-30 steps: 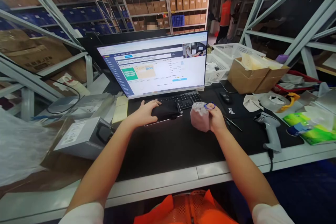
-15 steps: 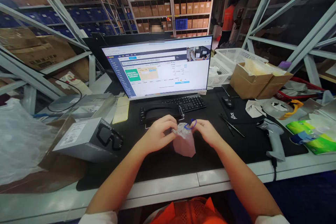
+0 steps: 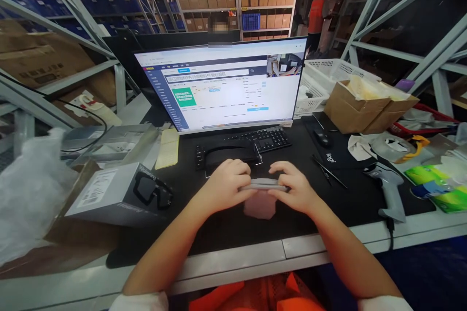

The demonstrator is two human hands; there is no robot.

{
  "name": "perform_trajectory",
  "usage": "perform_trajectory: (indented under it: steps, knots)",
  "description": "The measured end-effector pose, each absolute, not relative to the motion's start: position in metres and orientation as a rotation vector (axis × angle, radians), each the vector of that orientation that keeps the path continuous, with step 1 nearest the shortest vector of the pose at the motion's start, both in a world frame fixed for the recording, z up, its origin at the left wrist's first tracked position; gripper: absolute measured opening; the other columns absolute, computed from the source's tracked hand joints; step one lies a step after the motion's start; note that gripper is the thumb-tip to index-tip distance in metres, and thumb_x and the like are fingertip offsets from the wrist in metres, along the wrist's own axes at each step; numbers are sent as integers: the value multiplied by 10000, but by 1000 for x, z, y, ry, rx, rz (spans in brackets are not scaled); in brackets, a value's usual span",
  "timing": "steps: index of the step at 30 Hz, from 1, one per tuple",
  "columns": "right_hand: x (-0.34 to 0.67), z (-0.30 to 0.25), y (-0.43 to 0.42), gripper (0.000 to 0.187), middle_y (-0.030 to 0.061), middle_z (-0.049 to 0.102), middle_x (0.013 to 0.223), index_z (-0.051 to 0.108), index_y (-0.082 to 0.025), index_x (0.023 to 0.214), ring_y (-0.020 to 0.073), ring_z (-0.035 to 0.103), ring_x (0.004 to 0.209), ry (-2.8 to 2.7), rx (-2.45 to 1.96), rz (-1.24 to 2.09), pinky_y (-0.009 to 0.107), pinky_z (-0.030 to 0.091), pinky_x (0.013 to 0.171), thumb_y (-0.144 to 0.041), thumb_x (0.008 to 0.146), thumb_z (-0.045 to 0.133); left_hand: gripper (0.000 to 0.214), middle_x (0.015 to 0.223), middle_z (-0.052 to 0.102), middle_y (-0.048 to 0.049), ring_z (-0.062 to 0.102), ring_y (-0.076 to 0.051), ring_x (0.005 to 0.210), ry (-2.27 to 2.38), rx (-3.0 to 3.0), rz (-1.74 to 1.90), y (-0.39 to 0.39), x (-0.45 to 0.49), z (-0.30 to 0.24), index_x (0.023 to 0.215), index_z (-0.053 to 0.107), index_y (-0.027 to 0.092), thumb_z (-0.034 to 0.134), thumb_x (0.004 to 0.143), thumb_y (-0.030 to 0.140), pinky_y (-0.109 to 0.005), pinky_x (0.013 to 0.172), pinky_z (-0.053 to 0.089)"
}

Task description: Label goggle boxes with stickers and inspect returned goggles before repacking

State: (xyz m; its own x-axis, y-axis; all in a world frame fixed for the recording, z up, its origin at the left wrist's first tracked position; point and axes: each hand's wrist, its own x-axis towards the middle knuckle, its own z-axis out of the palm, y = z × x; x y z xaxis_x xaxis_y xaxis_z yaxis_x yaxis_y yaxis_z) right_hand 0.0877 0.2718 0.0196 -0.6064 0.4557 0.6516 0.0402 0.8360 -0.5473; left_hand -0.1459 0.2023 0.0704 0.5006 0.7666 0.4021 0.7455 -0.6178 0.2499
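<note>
Both hands hold a small pale pink-grey cloth pouch [image 3: 260,206] above the black desk mat. Its mouth is drawn out sideways into a wide, flat grey band between them, and the body hangs below. My left hand [image 3: 226,185] is closed on the left end of this band, fingers curled over it. At the other end, my right hand [image 3: 296,188] pinches the edge with the thumb underneath, its index finger raised and bent. What the pouch contains is hidden. Just beyond the hands lie a black glasses-like object [image 3: 231,154] and a black keyboard [image 3: 272,138].
A monitor [image 3: 222,87] stands behind the keyboard. On the left is a grey glasses box [image 3: 120,194] in an open carton. To the right lie tweezers [image 3: 330,171], a mouse [image 3: 321,138], a barcode scanner [image 3: 387,189] and tape [image 3: 392,146]. A person [image 3: 316,14] stands far back.
The pouch's gathered neck has been pulled wide between my hands. The blue cord loop at my right hand is out of sight. My right hand has shifted right, and the camera view has tilted down slightly.
</note>
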Motion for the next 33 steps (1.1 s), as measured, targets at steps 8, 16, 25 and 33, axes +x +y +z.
perform_trajectory:
  steps: [8,16,25,33]
  knots:
    - [96,30,278,305,56,696,948,622,-216,734,190,662,882,-2203,-328,778,358,539,809,-286,1009,510,205,819,648,-31,594,-185,804,1261,2461,730,204,-154,72,795,639,179,649,947,316,-326,767,456]
    - [89,22,273,474,94,636,1289,681,-271,1279,265,634,1159,-2314,-564,794,417,534,993,-294,817,787,101,1016,693,-44,645,-203,964,1176,2295,748,202,-142,65,997,711,220,703,896,225,-341,884,499]
    - [89,20,272,166,34,718,911,744,-244,855,176,682,853,-1846,-594,726,311,542,781,-249,962,617,513,1228,665,-82,658,-219,1055,1309,2156,932,201,-132,57,1349,547,214,720,880,329,-363,946,528]
    - [94,-1,293,302,59,651,1097,605,-215,684,202,626,1099,-1167,-813,588,384,452,1031,-339,960,620,340,941,702,-70,684,-204,845,1616,2409,906,200,-123,51,1161,681,195,421,1057,389,-315,737,514]
